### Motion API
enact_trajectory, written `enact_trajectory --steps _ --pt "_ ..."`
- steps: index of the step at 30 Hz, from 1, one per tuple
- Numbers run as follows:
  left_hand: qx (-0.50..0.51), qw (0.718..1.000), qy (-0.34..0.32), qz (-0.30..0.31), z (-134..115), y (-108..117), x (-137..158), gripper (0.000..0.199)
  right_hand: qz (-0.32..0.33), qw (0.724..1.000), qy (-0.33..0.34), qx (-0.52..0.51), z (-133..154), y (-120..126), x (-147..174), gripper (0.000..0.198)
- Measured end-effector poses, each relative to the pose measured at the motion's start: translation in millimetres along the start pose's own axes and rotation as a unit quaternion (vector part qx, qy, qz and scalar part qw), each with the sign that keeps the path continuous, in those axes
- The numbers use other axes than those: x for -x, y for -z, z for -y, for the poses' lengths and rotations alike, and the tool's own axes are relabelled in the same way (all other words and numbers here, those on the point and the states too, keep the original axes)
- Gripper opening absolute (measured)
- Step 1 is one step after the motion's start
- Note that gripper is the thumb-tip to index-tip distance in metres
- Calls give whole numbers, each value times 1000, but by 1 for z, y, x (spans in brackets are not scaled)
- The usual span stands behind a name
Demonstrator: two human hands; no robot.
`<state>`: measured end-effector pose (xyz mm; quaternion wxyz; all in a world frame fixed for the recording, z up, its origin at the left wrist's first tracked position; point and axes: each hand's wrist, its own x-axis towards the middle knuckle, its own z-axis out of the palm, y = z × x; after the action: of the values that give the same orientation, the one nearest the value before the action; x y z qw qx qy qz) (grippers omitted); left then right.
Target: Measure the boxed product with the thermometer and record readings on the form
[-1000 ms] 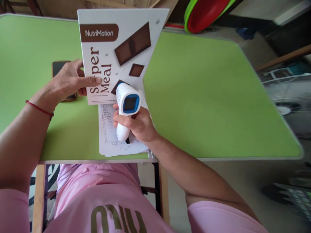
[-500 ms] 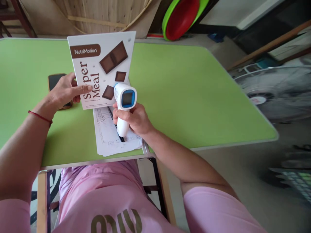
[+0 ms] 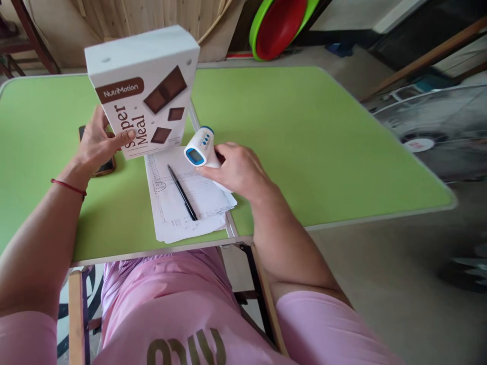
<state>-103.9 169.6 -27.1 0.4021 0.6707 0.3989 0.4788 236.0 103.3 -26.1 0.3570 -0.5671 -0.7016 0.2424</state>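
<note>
My left hand (image 3: 101,139) grips a white box (image 3: 160,124) by its lower left side, thumb across the front. The box reads "NutriMotion Super Meal", shows chocolate pieces, and is tilted so that its top face shows. My right hand (image 3: 239,170) is closed around the handle of a white and blue infrared thermometer (image 3: 200,147), held tilted over the papers with its small screen toward me. Beneath it lie printed sheets of paper (image 3: 160,203) with a black pen (image 3: 182,192) on top. Behind my left hand, a phone (image 3: 106,166) in a brown case is partly hidden.
The green folding table (image 3: 323,147) has a seam running beside the papers. Beyond its far edge stand a red and green basin (image 3: 279,28) and a wooden chair (image 3: 34,38). A fan (image 3: 426,137) is past the right side.
The box has tipped so its top face now shows, and moved slightly up and left. The thermometer has swung away from the box, tilting left, uncovering the pen.
</note>
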Motion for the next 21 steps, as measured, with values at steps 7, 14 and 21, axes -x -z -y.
enact_trajectory --steps 7,14,21 --pt "-63 997 -17 -38 14 -9 4 91 29 992 -56 108 -25 0 -8 46" --pt "-225 974 13 7 -9 -17 10 81 39 967 -12 250 -29 1 -1 35" --pt "-516 842 147 64 -87 -33 22 71 -56 967 175 175 -10 -14 18 24"
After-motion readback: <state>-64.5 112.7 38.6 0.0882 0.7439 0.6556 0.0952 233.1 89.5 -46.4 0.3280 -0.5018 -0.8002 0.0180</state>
